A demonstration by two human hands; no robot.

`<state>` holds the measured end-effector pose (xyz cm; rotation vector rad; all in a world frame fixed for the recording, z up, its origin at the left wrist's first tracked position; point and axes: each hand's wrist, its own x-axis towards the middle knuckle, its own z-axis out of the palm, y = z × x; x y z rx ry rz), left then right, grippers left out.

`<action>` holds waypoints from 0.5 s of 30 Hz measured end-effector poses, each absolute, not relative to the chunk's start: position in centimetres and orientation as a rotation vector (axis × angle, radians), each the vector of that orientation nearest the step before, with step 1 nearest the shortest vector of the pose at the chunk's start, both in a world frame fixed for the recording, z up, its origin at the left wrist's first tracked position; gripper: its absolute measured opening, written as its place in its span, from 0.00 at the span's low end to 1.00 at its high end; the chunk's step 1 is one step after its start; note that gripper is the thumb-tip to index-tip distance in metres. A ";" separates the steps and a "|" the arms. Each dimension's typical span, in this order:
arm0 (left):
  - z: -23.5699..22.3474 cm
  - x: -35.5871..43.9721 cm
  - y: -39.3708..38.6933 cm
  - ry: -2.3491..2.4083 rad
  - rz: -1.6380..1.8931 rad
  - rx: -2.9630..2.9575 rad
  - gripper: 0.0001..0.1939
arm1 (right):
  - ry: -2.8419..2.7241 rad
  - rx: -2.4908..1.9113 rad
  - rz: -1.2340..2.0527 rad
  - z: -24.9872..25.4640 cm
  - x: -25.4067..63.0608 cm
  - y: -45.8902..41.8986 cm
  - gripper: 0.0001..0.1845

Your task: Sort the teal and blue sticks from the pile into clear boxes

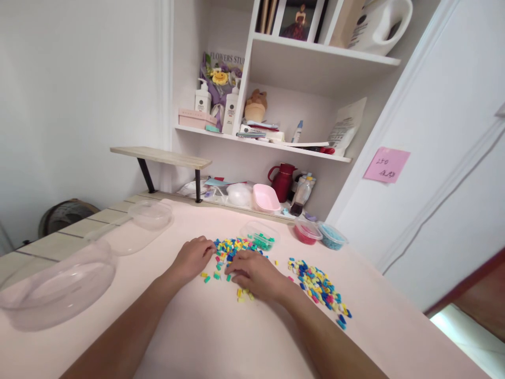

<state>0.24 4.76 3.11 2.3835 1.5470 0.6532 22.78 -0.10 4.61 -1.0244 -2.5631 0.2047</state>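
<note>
Head view: left hand and right hand frame the left pile on the desk, perhaps keeping it gathered; cannot tell whether either grip holds pieces. Tub just beyond, likely for reach.

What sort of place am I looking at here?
Likely a room in a home, perhaps a craft desk: small colored pieces lie on the pink tabletop, with white shelves behind holding pump bottles and a framed picture.
</note>
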 end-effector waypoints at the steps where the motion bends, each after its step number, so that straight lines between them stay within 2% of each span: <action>1: 3.1 0.2 4.8 1.547 0.654 2.383 0.13 | -2.565 -1.027 0.204 4.6 22.8 -0.1 0.12; 15: 2.8 0.1 4.8 1.557 0.678 2.367 0.13 | -2.552 -1.048 0.228 4.7 22.7 -0.2 0.13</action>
